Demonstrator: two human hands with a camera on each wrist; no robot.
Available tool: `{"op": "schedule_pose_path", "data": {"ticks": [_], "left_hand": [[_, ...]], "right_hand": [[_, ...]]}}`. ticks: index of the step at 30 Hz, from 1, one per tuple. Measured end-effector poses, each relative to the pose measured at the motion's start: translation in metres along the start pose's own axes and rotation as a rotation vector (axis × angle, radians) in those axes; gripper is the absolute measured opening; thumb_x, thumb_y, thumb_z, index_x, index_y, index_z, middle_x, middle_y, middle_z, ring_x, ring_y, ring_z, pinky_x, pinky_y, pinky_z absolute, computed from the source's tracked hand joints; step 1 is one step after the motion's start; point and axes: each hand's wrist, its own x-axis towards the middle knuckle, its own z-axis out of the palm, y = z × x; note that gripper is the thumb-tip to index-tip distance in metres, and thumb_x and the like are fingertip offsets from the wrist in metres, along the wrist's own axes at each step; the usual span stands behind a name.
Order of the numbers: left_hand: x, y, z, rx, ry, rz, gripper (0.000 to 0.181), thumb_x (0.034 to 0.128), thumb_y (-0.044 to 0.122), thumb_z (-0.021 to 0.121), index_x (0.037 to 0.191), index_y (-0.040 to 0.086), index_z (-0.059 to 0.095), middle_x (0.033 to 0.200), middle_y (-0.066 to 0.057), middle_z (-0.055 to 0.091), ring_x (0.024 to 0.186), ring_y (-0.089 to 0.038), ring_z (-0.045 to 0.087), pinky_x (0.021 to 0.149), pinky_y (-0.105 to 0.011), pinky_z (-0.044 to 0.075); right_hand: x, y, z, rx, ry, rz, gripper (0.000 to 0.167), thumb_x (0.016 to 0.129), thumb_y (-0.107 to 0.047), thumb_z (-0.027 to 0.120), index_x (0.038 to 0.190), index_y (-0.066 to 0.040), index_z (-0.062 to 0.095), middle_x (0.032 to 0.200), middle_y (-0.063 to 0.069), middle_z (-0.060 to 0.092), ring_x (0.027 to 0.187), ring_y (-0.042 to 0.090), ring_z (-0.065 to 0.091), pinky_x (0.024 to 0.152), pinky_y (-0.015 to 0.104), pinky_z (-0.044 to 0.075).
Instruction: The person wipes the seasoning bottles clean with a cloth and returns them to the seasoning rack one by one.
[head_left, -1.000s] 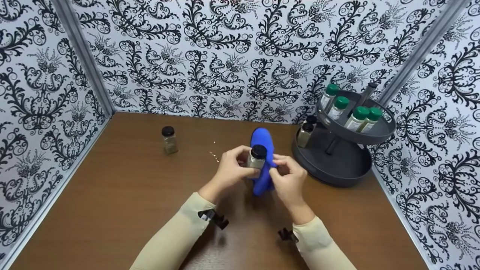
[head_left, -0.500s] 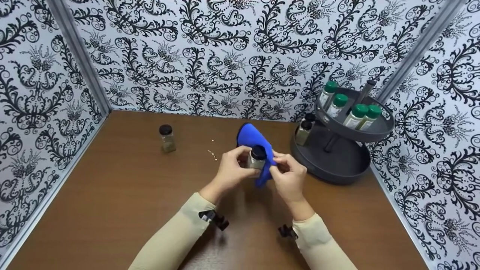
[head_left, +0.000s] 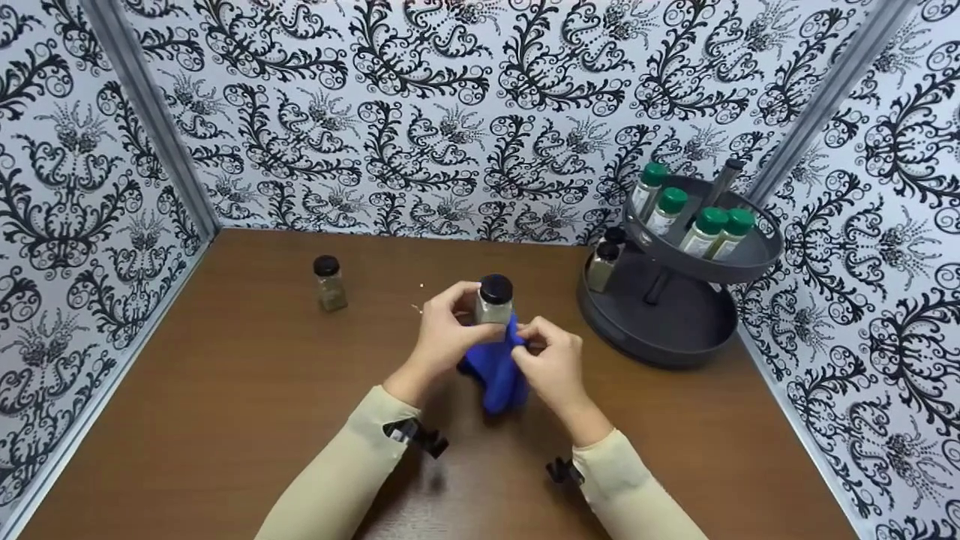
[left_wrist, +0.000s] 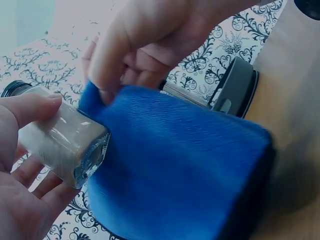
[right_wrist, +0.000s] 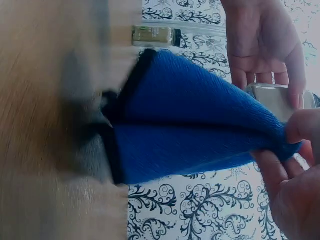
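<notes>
In my left hand [head_left: 442,330] I grip a square glass spice jar [head_left: 493,309] with a black cap, pale powder inside, held off the table between thumb and fingers. The left wrist view shows the clear base of the jar [left_wrist: 75,137] tipped toward the cloth. My right hand [head_left: 553,364] pinches one corner of a blue cloth [head_left: 496,375] with a dark edge. The cloth hangs down beside and below the jar; in the right wrist view the folded cloth [right_wrist: 190,120] trails from the right fingertips. Whether cloth and jar touch is hard to tell.
Another black-capped jar [head_left: 331,285] stands on the table at left. A dark two-tier rack [head_left: 660,345] at right bears several green-capped jars [head_left: 705,232] above and black-capped jars [head_left: 602,268] below. Small pale crumbs [head_left: 417,307] lie behind my left hand. Patterned walls enclose the table.
The cloth has swung from standing up behind the jar to hanging below it. Both hands, with jar and cloth, have shifted slightly left in the view.
</notes>
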Motion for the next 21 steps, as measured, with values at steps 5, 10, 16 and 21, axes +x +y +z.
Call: {"op": "schedule_pose_path", "data": {"ticks": [5,10,16,21], "left_hand": [[-0.002,0.001,0.002,-0.043,0.006,-0.025,0.052,0.0718,0.006,0.095,0.12,0.008,0.074,0.1,-0.009,0.078,0.093,-0.019,0.073,0.088,-0.031,0.063],[-0.005,0.0,0.003,-0.058,-0.032,-0.035,0.051,0.0727,0.004,0.093,0.119,0.004,0.073,0.1,-0.013,0.078,0.091,-0.019,0.074,0.086,-0.033,0.063],[-0.008,-0.01,0.009,0.033,-0.141,-0.04,0.053,0.0718,0.001,0.093,0.12,0.002,0.072,0.102,-0.016,0.078,0.088,-0.016,0.072,0.084,-0.038,0.064],[-0.009,-0.012,0.016,0.044,-0.194,-0.049,0.055,0.0709,0.003,0.094,0.121,0.0,0.071,0.105,-0.018,0.077,0.088,-0.019,0.073,0.085,-0.048,0.064]], "right_hand": [[0.0,-0.005,-0.003,0.025,-0.002,0.047,0.019,0.073,0.014,0.068,0.077,-0.004,0.072,0.089,0.013,0.082,0.083,0.025,0.08,0.069,0.021,0.062],[0.002,-0.011,-0.006,0.101,0.068,0.066,0.018,0.075,0.015,0.069,0.078,-0.002,0.074,0.093,0.016,0.082,0.085,0.019,0.079,0.071,0.022,0.062],[0.004,-0.014,-0.012,0.244,0.202,-0.006,0.017,0.076,0.02,0.069,0.083,0.006,0.074,0.101,0.026,0.08,0.092,0.007,0.078,0.075,0.02,0.062],[0.007,-0.014,-0.018,0.291,0.255,-0.109,0.02,0.075,0.027,0.066,0.085,0.011,0.073,0.103,0.031,0.077,0.099,0.009,0.078,0.085,0.024,0.063]]}}
